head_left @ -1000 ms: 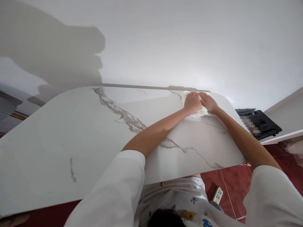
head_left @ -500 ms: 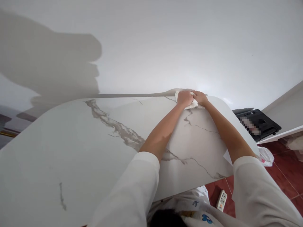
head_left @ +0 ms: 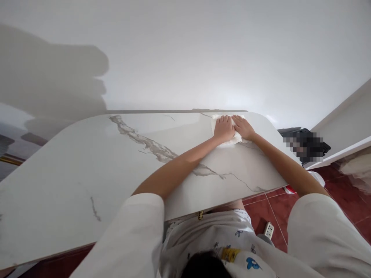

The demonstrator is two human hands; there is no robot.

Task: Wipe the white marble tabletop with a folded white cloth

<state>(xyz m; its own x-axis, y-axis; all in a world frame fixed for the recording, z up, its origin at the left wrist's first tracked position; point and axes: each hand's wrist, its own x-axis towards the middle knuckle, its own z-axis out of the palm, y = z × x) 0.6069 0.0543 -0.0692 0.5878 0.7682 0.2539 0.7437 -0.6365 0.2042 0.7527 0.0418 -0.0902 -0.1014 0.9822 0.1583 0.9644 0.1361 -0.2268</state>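
Note:
A crumpled white cloth lies on the white marble-patterned tabletop, close to the far edge and right of the middle. My left hand presses down on the cloth, its fingers closed over it and pointing toward the wall. Beside it, my right hand grips the cloth's right part, with the fingers angled to the left. The two hands are side by side and touch or nearly touch. Their palms and most of the cloth's middle are hidden.
A white wall rises behind the table's far edge. On the right are a black case-like object, partly blurred, and red floor tiles. A power strip lies on the floor near the table's front edge.
Both hands and the cloth have moved back from the far edge toward me. My elbows are bent wider, and my fingers look straighter. The camera view has also shifted.

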